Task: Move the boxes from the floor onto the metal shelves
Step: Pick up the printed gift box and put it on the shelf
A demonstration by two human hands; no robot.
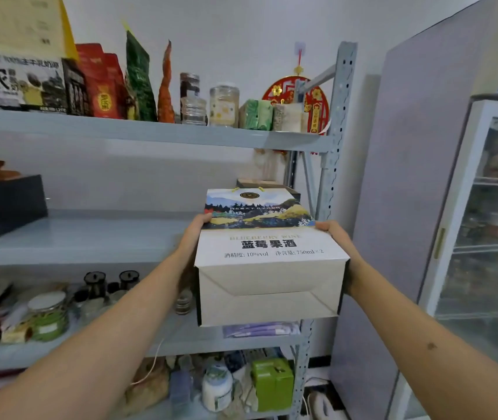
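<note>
— Where's the white cardboard wine box with the landscape print?
— In the air before the grey metal shelves, level with the middle shelf.
— And the hands?
— Left hand grips its left side, right hand its right side.

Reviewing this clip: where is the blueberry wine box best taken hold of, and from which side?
By its two narrow side walls, one hand from each side, as the left hand and right hand grip the blueberry wine box now: it is broad, flat-sided and held lying back.
</note>
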